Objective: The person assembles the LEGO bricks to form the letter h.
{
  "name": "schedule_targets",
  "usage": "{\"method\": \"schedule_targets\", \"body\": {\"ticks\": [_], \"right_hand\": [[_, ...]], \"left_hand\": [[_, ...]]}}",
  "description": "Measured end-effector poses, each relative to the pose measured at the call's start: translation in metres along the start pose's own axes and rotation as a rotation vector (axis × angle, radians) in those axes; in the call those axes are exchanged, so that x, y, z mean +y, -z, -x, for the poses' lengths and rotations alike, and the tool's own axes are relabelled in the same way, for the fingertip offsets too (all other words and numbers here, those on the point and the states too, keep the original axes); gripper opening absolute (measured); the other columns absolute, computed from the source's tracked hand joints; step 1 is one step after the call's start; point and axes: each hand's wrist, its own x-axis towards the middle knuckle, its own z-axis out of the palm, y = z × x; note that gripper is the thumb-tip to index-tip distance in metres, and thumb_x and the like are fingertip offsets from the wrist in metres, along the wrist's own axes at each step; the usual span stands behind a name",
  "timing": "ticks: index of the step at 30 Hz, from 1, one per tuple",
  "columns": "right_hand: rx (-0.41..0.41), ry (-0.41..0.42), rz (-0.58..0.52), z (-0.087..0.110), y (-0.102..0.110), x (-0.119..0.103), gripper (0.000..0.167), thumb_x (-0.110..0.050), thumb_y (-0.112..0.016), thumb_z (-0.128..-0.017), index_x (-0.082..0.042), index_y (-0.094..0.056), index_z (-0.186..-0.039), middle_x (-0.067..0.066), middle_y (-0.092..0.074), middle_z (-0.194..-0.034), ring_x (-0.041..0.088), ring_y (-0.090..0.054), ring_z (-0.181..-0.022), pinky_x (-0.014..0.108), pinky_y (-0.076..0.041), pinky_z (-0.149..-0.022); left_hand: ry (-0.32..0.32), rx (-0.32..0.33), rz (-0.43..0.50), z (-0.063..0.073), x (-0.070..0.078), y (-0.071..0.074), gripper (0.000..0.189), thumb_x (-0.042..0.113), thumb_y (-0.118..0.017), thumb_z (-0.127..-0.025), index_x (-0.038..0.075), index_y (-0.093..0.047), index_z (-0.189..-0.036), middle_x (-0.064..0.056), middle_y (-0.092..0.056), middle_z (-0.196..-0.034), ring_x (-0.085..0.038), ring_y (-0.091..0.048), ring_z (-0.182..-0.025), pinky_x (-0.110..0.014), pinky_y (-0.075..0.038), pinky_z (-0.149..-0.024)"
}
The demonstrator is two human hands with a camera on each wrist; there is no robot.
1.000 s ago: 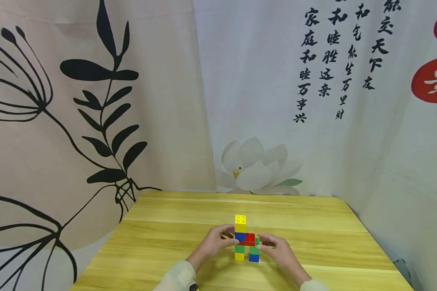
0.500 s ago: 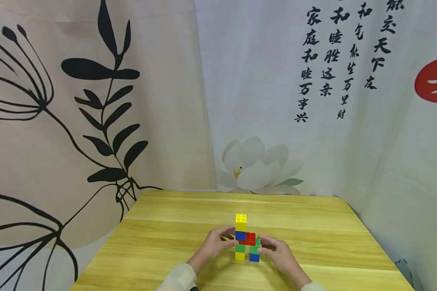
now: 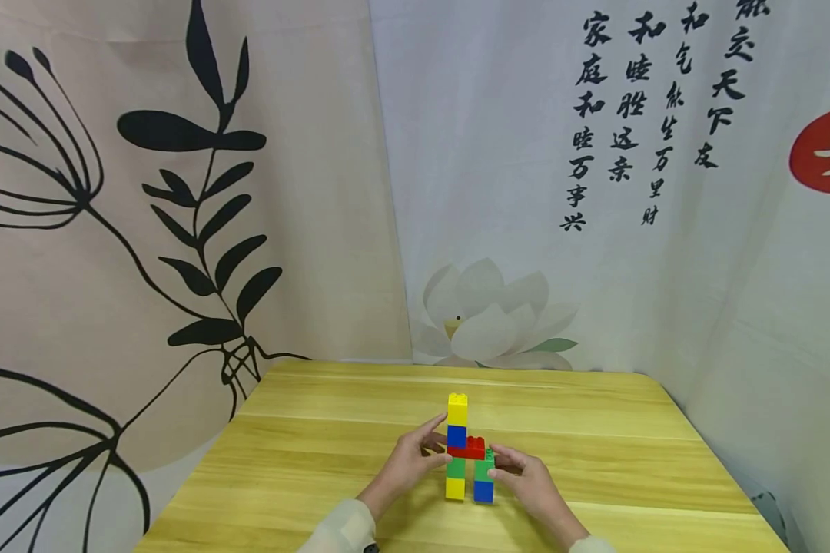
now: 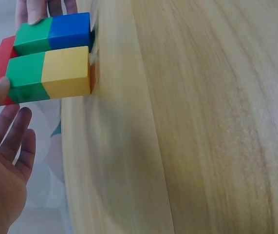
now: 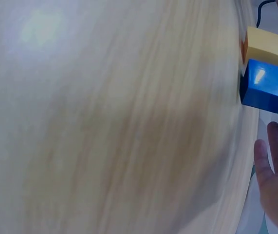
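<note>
A toy brick build stands upright between the two hands. Its left column has a yellow top brick point(image 3: 458, 411), a blue brick point(image 3: 457, 436), a red brick point(image 3: 473, 448) reaching right, then a green brick point(image 3: 456, 468) and a yellow bottom brick point(image 4: 66, 73). On the right, a green brick point(image 3: 484, 470) sits over a blue brick point(image 5: 265, 85). My left hand point(image 3: 410, 459) grips the left column, thumb near the red-green joint and index finger stretched up beside the upper bricks. My right hand point(image 3: 534, 480) pinches the right green brick between thumb and fingers.
The wooden table point(image 3: 318, 430) spreads out around the build. Behind it hangs a printed cloth point(image 3: 332, 192) with plants and writing. A dark cable point(image 5: 259, 13) shows at the edge of the right wrist view.
The build has tipped, so its top studs show less and its front faces more. The left index finger has straightened upward along the column. The right hand has hardly moved.
</note>
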Motion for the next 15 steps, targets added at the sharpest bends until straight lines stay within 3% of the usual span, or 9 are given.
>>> {"method": "schedule_targets", "body": {"ticks": [8,15], "right_hand": [[-0.053,-0.018,0.042,-0.0023,0.0011,0.0039,0.061,-0.013,-0.079,-0.084,-0.004,-0.055,-0.140,0.017,-0.067,-0.118,0.037,-0.060,-0.111,0.047,-0.053,-0.088],[-0.100,-0.025,0.051,-0.0017,0.0033,0.0047,0.061,-0.016,-0.078,-0.085,-0.004,-0.055,-0.140,0.019,-0.065,-0.121,0.042,-0.058,-0.114,0.049,-0.053,-0.088]], "left_hand": [[-0.003,-0.034,-0.036,0.0010,-0.0035,0.0006,0.075,0.005,-0.073,-0.089,0.024,-0.039,-0.154,-0.002,-0.066,-0.117,-0.021,-0.063,-0.100,-0.037,-0.052,-0.087],[0.029,-0.070,-0.028,0.0024,-0.0067,0.0027,0.076,0.009,-0.074,-0.089,0.021,-0.037,-0.154,-0.002,-0.066,-0.116,-0.020,-0.061,-0.102,-0.039,-0.051,-0.087]]}}
